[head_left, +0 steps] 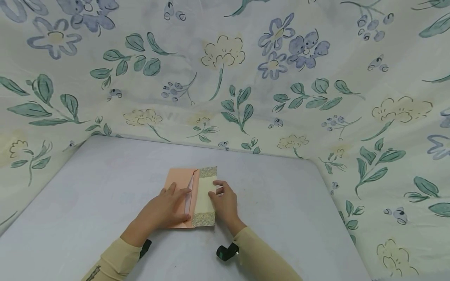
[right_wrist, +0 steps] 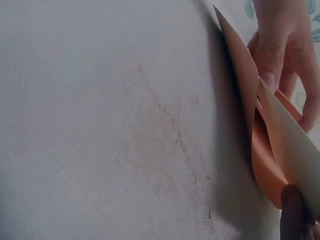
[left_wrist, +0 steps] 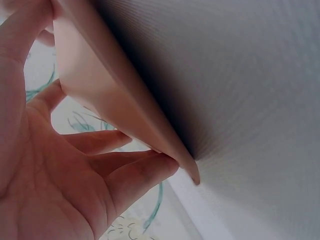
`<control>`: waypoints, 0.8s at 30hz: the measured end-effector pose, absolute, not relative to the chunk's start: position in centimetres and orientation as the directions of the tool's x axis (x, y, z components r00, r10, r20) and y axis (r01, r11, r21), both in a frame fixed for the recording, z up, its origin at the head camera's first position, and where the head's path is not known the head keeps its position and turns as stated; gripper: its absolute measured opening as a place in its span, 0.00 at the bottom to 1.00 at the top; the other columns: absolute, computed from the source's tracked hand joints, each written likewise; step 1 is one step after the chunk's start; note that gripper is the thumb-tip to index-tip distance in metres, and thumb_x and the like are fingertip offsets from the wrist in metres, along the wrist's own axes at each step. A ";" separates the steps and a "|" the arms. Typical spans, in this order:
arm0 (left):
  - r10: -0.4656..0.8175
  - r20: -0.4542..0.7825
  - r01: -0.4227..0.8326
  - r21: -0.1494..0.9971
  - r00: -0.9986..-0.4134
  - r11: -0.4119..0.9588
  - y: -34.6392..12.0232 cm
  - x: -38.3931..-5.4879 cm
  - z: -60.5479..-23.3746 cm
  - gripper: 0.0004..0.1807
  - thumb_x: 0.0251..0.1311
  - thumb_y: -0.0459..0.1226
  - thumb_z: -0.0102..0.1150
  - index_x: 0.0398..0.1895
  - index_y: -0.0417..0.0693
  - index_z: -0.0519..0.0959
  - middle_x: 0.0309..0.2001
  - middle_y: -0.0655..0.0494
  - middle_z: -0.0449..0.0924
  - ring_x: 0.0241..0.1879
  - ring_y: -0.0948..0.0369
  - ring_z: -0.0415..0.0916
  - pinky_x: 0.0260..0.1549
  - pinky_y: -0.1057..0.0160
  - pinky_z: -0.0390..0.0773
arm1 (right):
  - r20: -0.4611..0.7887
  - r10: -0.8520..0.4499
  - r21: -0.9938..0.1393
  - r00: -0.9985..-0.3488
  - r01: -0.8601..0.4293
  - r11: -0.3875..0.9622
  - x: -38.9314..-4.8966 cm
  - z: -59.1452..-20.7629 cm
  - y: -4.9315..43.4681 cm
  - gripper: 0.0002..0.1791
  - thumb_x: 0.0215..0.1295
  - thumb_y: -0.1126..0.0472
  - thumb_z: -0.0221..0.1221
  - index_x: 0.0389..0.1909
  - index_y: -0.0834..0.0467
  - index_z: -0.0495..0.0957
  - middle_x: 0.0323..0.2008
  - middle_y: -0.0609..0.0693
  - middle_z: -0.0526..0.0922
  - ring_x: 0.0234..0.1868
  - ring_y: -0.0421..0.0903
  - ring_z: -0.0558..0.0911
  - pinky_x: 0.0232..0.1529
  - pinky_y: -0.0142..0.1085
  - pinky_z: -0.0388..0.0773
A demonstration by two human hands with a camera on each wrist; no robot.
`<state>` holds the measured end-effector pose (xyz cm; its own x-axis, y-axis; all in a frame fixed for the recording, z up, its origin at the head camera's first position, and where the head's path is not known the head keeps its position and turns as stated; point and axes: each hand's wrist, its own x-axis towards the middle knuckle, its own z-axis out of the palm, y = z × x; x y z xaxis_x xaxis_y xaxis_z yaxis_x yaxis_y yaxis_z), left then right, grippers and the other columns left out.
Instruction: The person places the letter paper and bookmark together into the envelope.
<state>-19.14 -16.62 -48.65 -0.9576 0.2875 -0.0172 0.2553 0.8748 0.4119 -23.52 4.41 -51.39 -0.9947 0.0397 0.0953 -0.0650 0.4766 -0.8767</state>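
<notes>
A peach envelope [head_left: 180, 177] lies on the table, its mouth facing right and gaping in the right wrist view. A cream card [head_left: 205, 197] with patterned bands at both ends sticks out of that mouth on the right. My left hand [head_left: 159, 208] rests on the envelope with fingers spread, thumb and index fingertips near the opening. With thumb and fingers my right hand [head_left: 226, 203] pinches the card's right edge. In the left wrist view, the left fingertips [left_wrist: 167, 162] touch the envelope's upper face. The card's inner end is hidden inside.
A white cloth covers the table [head_left: 281, 218]. Behind and at both sides hangs a floral curtain [head_left: 225, 78]. Dark wrist devices [head_left: 226, 251] sit at both sleeves. Faint brownish marks [right_wrist: 175, 135] show on the cloth in the right wrist view.
</notes>
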 end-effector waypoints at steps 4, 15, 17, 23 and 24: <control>0.287 -0.010 0.259 0.402 -0.958 0.878 -16.6 -19.1 -48.7 0.45 0.53 0.58 0.73 0.72 0.50 0.71 0.71 0.22 0.58 0.62 0.20 0.62 0.52 0.30 0.73 | 0.086 0.035 -0.880 -0.996 -0.059 0.471 -23.4 -51.4 4.1 0.18 0.63 0.64 0.68 0.55 0.56 0.81 0.30 0.46 0.81 0.25 0.36 0.77 0.25 0.30 0.75; 0.284 -0.015 0.254 0.399 -0.959 0.881 -16.7 -19.2 -48.7 0.45 0.53 0.58 0.73 0.72 0.50 0.70 0.71 0.23 0.58 0.63 0.20 0.62 0.52 0.30 0.73 | 0.115 0.009 -0.874 -0.993 -0.097 0.476 -23.5 -51.7 3.4 0.18 0.62 0.65 0.68 0.53 0.56 0.81 0.28 0.46 0.81 0.22 0.34 0.76 0.23 0.29 0.74; 0.284 -0.023 0.252 0.400 -0.958 0.881 -16.7 -19.3 -48.7 0.45 0.54 0.58 0.72 0.72 0.51 0.70 0.72 0.23 0.58 0.63 0.20 0.62 0.52 0.29 0.73 | 0.118 0.008 -0.871 -0.993 -0.099 0.482 -23.6 -51.8 3.3 0.18 0.61 0.65 0.68 0.53 0.55 0.82 0.28 0.45 0.82 0.22 0.33 0.76 0.23 0.29 0.74; 0.283 -0.033 0.246 0.405 -0.959 0.881 -16.6 -19.4 -48.7 0.46 0.54 0.59 0.72 0.73 0.51 0.70 0.72 0.24 0.57 0.64 0.20 0.61 0.53 0.29 0.73 | 0.117 0.004 -0.867 -0.993 -0.100 0.489 -23.6 -51.9 2.8 0.18 0.61 0.64 0.69 0.52 0.55 0.82 0.27 0.45 0.82 0.20 0.33 0.75 0.22 0.28 0.73; 0.282 -0.032 0.245 0.405 -0.959 0.881 -16.6 -19.4 -48.8 0.46 0.54 0.59 0.72 0.73 0.51 0.70 0.72 0.24 0.57 0.64 0.20 0.60 0.53 0.29 0.72 | 0.115 0.001 -0.867 -0.993 -0.100 0.488 -23.6 -51.9 2.8 0.18 0.61 0.64 0.69 0.52 0.56 0.82 0.27 0.45 0.82 0.20 0.33 0.75 0.22 0.28 0.73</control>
<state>-19.37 -16.62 -48.76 -0.9589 0.2817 -0.0325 0.2451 0.8809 0.4048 -23.58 2.75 -51.88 -0.9934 0.0011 0.1149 -0.0998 0.4881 -0.8671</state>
